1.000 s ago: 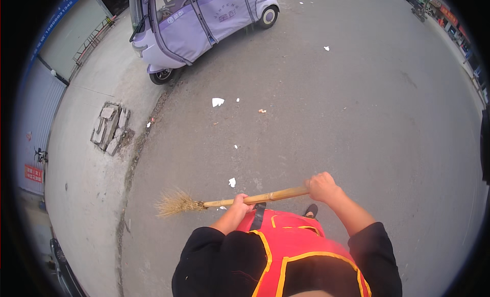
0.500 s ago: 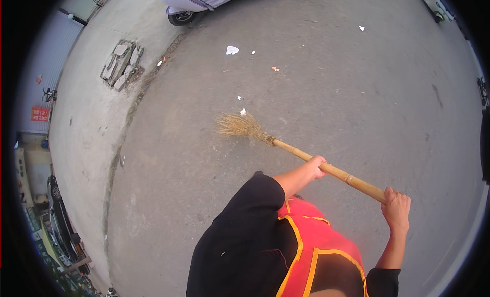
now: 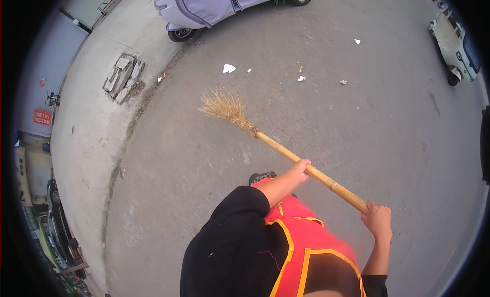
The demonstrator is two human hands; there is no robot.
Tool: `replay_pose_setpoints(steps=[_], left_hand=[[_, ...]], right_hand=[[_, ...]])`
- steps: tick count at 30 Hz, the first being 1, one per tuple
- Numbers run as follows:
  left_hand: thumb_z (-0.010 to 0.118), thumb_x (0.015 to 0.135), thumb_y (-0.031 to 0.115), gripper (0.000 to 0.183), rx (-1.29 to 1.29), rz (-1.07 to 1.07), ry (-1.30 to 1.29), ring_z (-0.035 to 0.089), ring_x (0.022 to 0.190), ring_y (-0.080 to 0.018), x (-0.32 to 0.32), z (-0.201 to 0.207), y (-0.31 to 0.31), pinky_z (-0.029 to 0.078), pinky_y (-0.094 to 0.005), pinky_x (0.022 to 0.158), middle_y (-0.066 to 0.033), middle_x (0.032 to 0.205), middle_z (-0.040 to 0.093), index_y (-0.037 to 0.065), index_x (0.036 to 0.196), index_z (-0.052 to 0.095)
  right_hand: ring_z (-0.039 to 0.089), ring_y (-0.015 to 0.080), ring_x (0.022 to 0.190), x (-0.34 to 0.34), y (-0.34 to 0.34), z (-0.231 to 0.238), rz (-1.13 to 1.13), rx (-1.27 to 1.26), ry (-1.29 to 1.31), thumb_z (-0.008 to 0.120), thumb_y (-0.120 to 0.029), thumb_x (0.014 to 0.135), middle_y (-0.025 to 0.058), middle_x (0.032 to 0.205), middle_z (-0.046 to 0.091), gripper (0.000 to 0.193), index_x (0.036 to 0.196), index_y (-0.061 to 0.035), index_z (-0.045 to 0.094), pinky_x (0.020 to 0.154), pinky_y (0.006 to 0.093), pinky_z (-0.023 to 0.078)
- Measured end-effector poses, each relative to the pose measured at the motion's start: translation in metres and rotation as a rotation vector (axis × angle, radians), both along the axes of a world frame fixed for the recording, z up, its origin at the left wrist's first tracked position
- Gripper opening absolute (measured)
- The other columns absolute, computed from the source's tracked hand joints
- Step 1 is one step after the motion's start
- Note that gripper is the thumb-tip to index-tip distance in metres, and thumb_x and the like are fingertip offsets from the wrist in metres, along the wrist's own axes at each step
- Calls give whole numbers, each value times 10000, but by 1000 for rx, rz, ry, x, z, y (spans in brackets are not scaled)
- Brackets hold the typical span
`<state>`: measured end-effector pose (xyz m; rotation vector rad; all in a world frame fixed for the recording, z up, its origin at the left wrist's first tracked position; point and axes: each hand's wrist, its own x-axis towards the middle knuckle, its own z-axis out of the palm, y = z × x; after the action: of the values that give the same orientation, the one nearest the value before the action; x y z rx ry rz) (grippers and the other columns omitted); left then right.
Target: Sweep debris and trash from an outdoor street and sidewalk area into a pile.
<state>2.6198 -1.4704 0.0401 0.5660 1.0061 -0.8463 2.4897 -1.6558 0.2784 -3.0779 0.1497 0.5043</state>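
Note:
A straw broom (image 3: 286, 153) with a thick bamboo handle slants across the front of my body. My left hand (image 3: 301, 169) is closed round the middle of the handle. At the handle's top end, my right hand (image 3: 377, 219) grips it with wrapped fingers. The bristle head points up and to the left over the grey pavement, and whether it touches the ground I cannot tell. Beyond it lie a white scrap of paper (image 3: 229, 68), a crumpled white piece (image 3: 301, 78) and another crumpled bit (image 3: 343, 82).
A covered lilac scooter (image 3: 204, 6) stands at the far side. Broken concrete slabs (image 3: 122, 75) lie on the paler strip at left. A pale small vehicle (image 3: 455, 47) is at the far right, a dark car (image 3: 58, 223) at the left. My shoe (image 3: 263, 177) shows below the broom.
The broom head has swung farther away and slightly left, and both hands have shifted left with the handle. Some white litter by the bristles now lies farther off to the right. More of the scooter shows.

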Motion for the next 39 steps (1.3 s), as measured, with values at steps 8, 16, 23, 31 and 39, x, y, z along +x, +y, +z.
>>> replay_pose_setpoints(steps=[8,16,23,31,39], left_hand=[[345,729,82,177,-159,153,415,497,759,-275,70,-20,42,429,-411,686,-150,868,424,-20,872,328],[425,730,82,159,-302,-168,77,507,746,-247,193,57,-39,435,-386,687,-121,801,453,8,857,365],[486,707,130,197,-162,-94,-253,515,715,-218,261,56,17,436,-344,672,-100,769,470,29,845,389],[396,720,77,151,177,313,16,494,623,-251,313,-32,211,467,-376,599,-94,691,393,-5,836,345],[406,719,59,197,89,-87,29,515,639,-240,335,-46,120,471,-382,571,-100,748,405,-3,895,343]], right_hand=[[507,240,516,159,40,17,273,-138,-13,586,-83,501,88,547,507,161,565,-53,441,466,320,381],[479,292,501,186,47,89,-113,-262,-96,578,-42,459,124,522,475,205,525,-40,384,462,346,366],[480,313,505,251,56,57,-104,-92,-50,570,-100,534,144,513,469,176,580,-42,411,476,360,371],[519,282,529,368,173,-43,339,197,21,584,-178,597,129,617,525,235,689,-39,417,479,355,403],[525,286,566,338,157,-8,14,67,139,589,-175,609,141,651,525,247,717,-36,417,499,366,400]])
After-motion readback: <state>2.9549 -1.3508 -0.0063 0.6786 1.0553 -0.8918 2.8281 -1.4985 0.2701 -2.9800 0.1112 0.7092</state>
